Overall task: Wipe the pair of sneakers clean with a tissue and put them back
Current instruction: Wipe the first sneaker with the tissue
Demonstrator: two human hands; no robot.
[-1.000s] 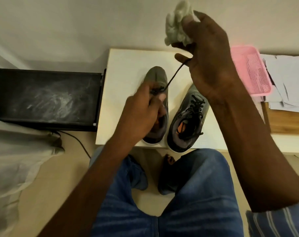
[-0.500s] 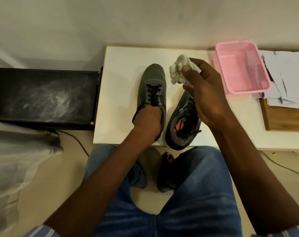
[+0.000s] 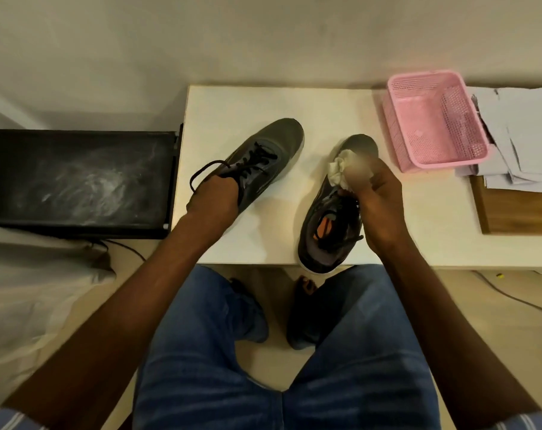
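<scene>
Two grey sneakers with black laces sit on a white table. My left hand grips the heel end of the left sneaker, which is angled with its toe pointing up and right. The right sneaker lies with its heel at the table's near edge and shows an orange insole. My right hand holds a crumpled white tissue against the top of that sneaker, near its laces; the fingertips are blurred.
A pink mesh basket stands at the table's back right, beside a stack of white papers on a wooden board. A black box sits left of the table. My knees in blue jeans are below the table edge.
The left hand has swung the left sneaker away to the left, so the pair is now apart. The right hand with the tissue has dropped onto the right sneaker.
</scene>
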